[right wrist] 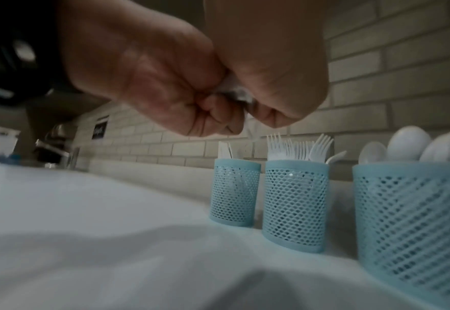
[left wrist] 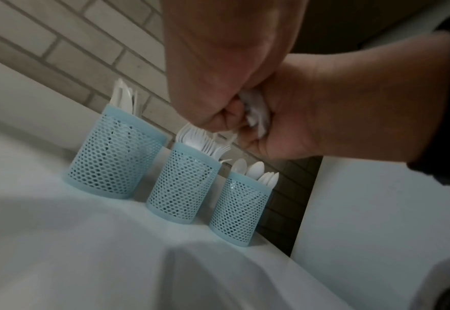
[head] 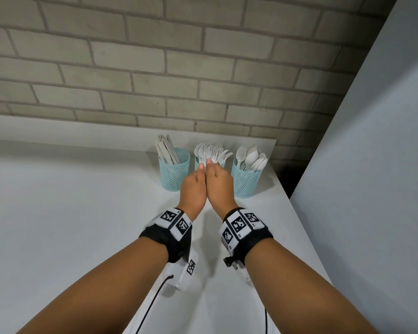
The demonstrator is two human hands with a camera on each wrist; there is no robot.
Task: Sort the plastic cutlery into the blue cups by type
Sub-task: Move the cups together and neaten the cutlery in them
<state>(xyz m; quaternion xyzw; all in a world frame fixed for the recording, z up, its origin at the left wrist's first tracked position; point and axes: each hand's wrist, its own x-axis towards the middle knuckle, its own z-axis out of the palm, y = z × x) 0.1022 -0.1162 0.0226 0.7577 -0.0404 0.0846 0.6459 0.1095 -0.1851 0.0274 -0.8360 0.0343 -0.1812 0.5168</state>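
Three blue mesh cups stand in a row at the back of the white counter. The left cup (head: 174, 174) holds knives (head: 165, 148), the middle cup (left wrist: 181, 184) forks (head: 212, 150), the right cup (head: 245, 182) spoons (head: 251, 157). My left hand (head: 195, 180) and right hand (head: 218, 177) are pressed side by side just in front of and above the fork cup. Both curl round a small bundle of white plastic cutlery (left wrist: 255, 113), also seen squeezed between the fists as the bundle (right wrist: 234, 90). Its type is hidden by the fingers.
A grey brick wall (head: 203, 68) runs right behind the cups. A pale panel (head: 372, 165) rises beside the counter's right edge (head: 297, 213), close to the spoon cup. Bare white counter (head: 70, 213) stretches to the left and front. Kitchen items (right wrist: 51, 151) stand far left.
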